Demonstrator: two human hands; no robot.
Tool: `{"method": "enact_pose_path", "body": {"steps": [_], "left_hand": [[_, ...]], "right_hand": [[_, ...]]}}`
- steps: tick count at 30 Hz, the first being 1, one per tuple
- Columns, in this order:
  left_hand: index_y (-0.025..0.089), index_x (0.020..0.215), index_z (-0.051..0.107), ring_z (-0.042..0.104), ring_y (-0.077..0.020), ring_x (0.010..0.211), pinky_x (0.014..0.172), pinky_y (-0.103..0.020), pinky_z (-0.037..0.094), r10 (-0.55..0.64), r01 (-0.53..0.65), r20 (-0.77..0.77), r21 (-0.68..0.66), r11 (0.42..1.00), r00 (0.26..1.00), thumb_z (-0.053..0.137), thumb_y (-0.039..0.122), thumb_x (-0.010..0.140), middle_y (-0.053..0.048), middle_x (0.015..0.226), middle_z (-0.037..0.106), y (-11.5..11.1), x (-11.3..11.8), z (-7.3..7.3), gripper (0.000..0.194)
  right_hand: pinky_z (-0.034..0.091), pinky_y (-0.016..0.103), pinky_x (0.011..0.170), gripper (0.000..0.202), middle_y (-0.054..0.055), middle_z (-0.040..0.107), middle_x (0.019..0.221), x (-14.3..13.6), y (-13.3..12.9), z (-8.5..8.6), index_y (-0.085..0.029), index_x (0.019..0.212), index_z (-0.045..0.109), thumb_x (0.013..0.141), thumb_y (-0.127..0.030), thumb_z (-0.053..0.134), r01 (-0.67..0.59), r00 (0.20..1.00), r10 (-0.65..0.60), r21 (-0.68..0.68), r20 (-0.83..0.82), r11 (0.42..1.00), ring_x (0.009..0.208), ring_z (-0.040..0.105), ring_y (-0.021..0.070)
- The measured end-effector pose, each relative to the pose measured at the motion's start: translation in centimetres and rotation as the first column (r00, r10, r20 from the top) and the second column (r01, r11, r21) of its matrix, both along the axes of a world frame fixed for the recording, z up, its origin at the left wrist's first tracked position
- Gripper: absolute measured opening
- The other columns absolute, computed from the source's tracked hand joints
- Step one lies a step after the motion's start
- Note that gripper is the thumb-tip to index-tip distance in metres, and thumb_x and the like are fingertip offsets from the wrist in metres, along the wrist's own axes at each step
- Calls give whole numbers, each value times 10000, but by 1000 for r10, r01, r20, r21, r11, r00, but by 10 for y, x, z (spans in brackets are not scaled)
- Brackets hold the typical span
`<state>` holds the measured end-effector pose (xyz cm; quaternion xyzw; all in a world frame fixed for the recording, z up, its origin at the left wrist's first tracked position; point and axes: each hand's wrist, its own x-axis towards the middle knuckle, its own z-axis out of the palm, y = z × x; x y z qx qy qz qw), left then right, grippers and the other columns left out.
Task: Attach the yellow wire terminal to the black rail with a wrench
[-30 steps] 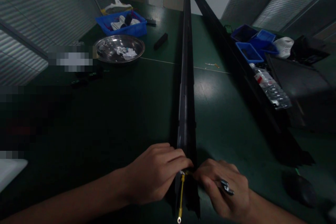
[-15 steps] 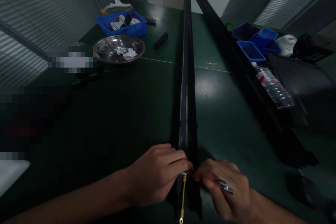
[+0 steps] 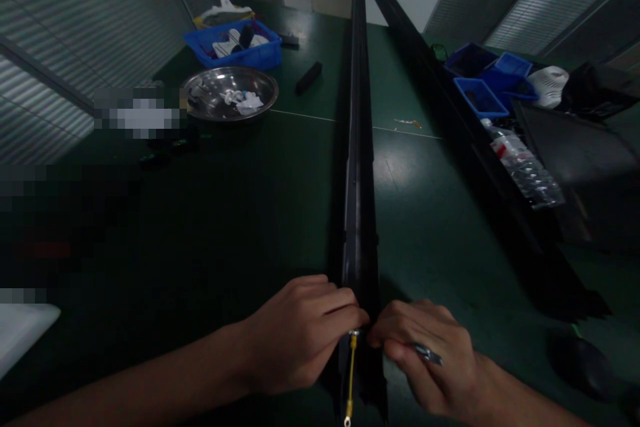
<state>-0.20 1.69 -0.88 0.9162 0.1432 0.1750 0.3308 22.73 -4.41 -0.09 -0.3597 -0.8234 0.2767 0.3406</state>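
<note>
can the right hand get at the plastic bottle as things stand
Probably not directly: the right hand holds a silver tool, and a long black rail lies between it and the plastic bottle.

Green table [image 3: 425,213] is carrying two long black rails [image 3: 356,213]. Steel bowl [image 3: 214,105] and blue basket [image 3: 267,58] are sitting far left (bowl nearer the camera).

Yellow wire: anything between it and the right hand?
Nothing visible stands between the right hand and the yellow wire. The left hand crowds the wire's far end over the central black rail, hiding what lies beneath.
</note>
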Motion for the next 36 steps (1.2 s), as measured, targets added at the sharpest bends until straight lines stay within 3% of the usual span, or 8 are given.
{"method": "enact_pose_path", "body": {"steps": [6, 12, 22, 29, 36], "left_hand": [[142, 1218, 561, 652, -214, 915, 797, -359, 502, 7, -6, 20, -82, 997, 1000, 386, 80, 994, -92, 1090, 684, 0, 0, 2, 291], [135, 1232, 560, 654, -212, 890, 777, -359, 506, 5, -2, 34, -80, 997, 999, 398, 84, 993, -89, 1087, 685, 0, 0, 0, 294], [133, 1221, 568, 652, -215, 888, 768, -361, 505, 2, -1, 24, -64, 998, 1000, 400, 87, 1000, -89, 1082, 686, 0, 0, 0, 281], [131, 1217, 571, 653, -216, 887, 755, -362, 504, 4, -3, 34, -46, 999, 999, 402, 80, 990, -89, 1081, 688, -1, 0, -1, 288], [132, 1222, 567, 662, -214, 907, 776, -374, 497, 4, -2, 48, -48, 999, 999, 398, 75, 988, -84, 1119, 696, 0, 1, -2, 295]], "right_hand": [[453, 236, 546, 216, 13, 681, 733, -6, -11, -4, -162, 975, 608, 1024, -60, 424, 217, 975, -214, 56, -64, 975, 608, 652, 95], [465, 212, 511, 214, 8, 676, 675, -11, -12, 0, -148, 944, 624, 1027, -55, 449, 280, 960, -276, 116, -50, 953, 551, 646, 92], [467, 206, 498, 231, -11, 656, 649, -15, -17, 2, -149, 911, 631, 1048, -91, 453, 307, 951, -300, 112, -73, 945, 522, 633, 75], [485, 210, 508, 259, -23, 688, 662, -16, -19, 10, -173, 910, 630, 1076, -140, 433, 328, 942, -334, 131, 27, 935, 520, 667, 69], [541, 205, 600, 166, -15, 756, 767, -14, -27, 6, -156, 1033, 642, 1005, -63, 508, 302, 931, -332, 190, 153, 934, 604, 730, 79]]}}
